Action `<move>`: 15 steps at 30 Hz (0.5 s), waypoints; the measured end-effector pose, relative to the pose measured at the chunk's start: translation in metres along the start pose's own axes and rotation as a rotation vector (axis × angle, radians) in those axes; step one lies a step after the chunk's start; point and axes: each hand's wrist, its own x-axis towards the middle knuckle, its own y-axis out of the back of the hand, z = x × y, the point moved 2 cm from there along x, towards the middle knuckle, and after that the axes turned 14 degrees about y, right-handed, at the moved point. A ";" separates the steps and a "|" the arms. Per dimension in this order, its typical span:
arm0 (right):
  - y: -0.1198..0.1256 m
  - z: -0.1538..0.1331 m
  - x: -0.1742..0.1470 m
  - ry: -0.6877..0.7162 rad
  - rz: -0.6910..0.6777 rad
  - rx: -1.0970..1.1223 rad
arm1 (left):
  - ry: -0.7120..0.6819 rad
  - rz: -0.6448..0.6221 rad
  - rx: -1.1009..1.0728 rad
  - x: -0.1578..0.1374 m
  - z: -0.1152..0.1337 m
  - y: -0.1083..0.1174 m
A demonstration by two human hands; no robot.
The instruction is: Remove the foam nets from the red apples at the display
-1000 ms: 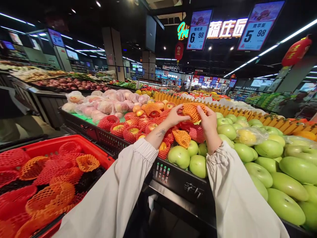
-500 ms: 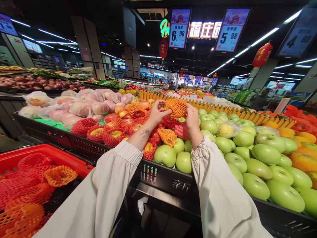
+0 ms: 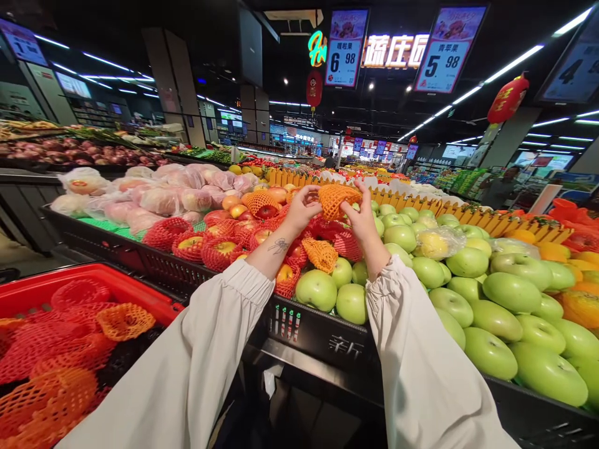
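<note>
Above the fruit display, an orange foam fruit net (image 3: 336, 202) is held up between my two hands. My left hand (image 3: 302, 212) grips its left side with curled fingers. From the right, my right hand (image 3: 364, 223) holds it, thumb pressed against the front of the mesh. The net looks rounded, but whether a fruit sits inside I cannot tell. Just below lie another orange foam net (image 3: 320, 254) and several green apples (image 3: 316, 290). Red apples in red foam nets (image 3: 219, 251) fill the tray to the left of my hands.
A red basket (image 3: 154, 293) at lower left holds several loose red and orange foam nets (image 3: 56, 330). The black tray's front wall (image 3: 318, 330) runs before me. Bagged pale fruit (image 3: 156, 198) lies at left, oranges (image 3: 580, 305) at far right. Price signs (image 3: 346, 53) hang overhead.
The right thumb has moved onto the front of the orange net, and the right fingers have shifted up behind it. The view has turned slightly left.
</note>
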 end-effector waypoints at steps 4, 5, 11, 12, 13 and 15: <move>-0.006 -0.008 -0.001 -0.083 -0.060 0.193 | -0.008 -0.050 -0.005 0.002 -0.001 0.000; -0.006 -0.010 -0.001 -0.112 -0.055 0.233 | 0.001 -0.051 -0.016 0.002 -0.002 0.000; -0.007 -0.014 -0.001 -0.101 -0.087 0.241 | 0.077 -0.046 -0.093 0.001 -0.003 -0.001; -0.007 -0.013 -0.001 -0.056 -0.090 0.182 | 0.090 -0.047 -0.103 0.001 -0.003 -0.001; -0.006 -0.010 -0.001 -0.016 -0.086 0.113 | 0.102 -0.051 -0.112 0.001 -0.003 -0.002; -0.003 -0.004 0.000 0.032 -0.069 -0.034 | 0.120 -0.065 -0.126 0.000 -0.002 -0.003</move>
